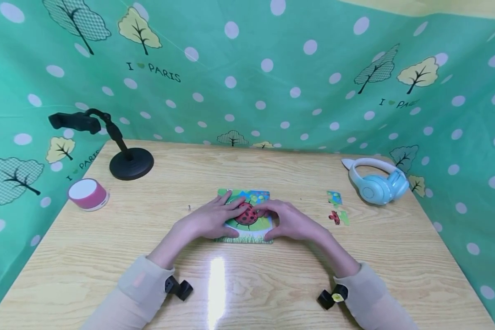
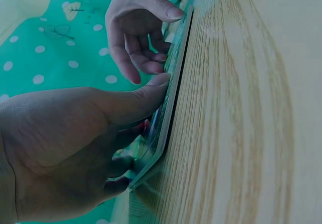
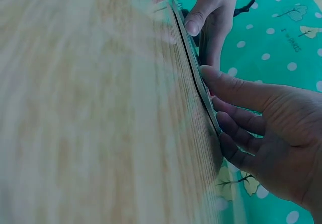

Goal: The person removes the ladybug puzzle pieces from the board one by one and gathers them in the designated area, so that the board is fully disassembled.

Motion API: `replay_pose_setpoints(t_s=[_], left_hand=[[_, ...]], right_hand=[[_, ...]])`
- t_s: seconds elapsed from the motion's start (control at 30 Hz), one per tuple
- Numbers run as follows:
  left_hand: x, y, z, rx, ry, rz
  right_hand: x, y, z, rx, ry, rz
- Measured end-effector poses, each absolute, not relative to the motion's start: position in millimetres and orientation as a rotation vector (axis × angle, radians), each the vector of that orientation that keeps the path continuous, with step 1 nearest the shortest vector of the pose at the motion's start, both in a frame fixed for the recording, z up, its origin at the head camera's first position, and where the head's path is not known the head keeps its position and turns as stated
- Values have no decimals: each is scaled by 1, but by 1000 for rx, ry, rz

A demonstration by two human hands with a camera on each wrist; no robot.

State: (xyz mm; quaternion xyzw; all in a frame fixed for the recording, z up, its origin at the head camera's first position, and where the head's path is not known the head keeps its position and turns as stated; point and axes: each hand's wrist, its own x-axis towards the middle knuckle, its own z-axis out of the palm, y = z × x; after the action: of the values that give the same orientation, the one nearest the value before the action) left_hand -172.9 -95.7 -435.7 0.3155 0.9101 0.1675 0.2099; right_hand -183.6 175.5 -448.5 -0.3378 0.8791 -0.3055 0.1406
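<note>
A flat jigsaw puzzle (image 1: 251, 237) with a red ladybug picture (image 1: 246, 215) lies on the table in the head view. My left hand (image 1: 214, 217) rests on its left part with the fingers spread across the picture. From the right, my right hand (image 1: 290, 221) touches the puzzle with bent fingers, the index fingertip by the ladybug and the thumb near the right edge. In the left wrist view, the left thumb (image 2: 151, 90) lies at the near edge. Whether the right fingertips hold a piece is hidden. A blue puzzle piece (image 1: 335, 197) and a red-and-green piece (image 1: 334, 217) lie apart, to the right.
Light blue headphones (image 1: 377, 185) lie at the back right of the wooden table (image 1: 247, 284). A black stand (image 1: 132, 164) and a pink cylinder (image 1: 88, 195) with a white top are at the left. A green dotted cloth (image 1: 247, 91) hangs behind.
</note>
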Motion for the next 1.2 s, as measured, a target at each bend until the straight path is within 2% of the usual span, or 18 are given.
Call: replay_pose_setpoints(t_s=[1.2], left_hand=[[-175,-95,-436,881,2529,462]], right_hand=[[-180,174,-447,-971,2472,-938]])
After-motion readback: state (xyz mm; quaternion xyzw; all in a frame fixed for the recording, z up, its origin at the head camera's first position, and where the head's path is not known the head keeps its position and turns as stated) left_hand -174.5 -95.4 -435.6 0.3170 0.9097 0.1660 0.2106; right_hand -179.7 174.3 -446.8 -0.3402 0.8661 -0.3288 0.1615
